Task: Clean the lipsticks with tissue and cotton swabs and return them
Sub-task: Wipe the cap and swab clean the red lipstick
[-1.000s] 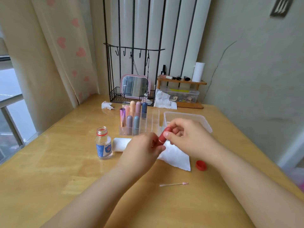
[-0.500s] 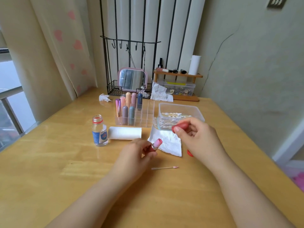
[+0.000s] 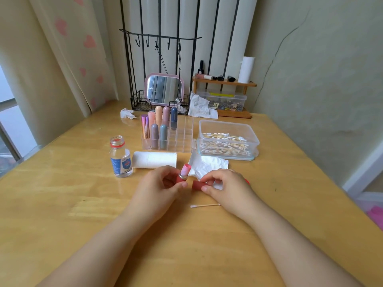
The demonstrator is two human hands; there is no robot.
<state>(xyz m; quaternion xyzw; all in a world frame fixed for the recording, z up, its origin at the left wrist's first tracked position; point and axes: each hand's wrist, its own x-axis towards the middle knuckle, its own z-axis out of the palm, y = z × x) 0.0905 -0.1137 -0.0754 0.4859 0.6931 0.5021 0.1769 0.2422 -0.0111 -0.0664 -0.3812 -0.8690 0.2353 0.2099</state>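
Red lipstick (image 3: 183, 174), uncapped, is standing upright in the left hand (image 3: 159, 187), fingers curling around its base. The right hand (image 3: 224, 186) is pinching its cap (image 3: 198, 184) just beside it. Seven lipsticks are standing in the organizer (image 3: 178, 137). One swab (image 3: 205, 205) and one tissue (image 3: 207, 164) are lying on the wooden counter (image 3: 62, 193).

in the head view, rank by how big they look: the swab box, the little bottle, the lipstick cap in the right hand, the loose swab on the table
Largest to smallest as they look:
1. swab box
2. bottle
3. lipstick cap, partly hidden by the right hand, and the loose swab: too close to rank; the swab is longer but far thinner.
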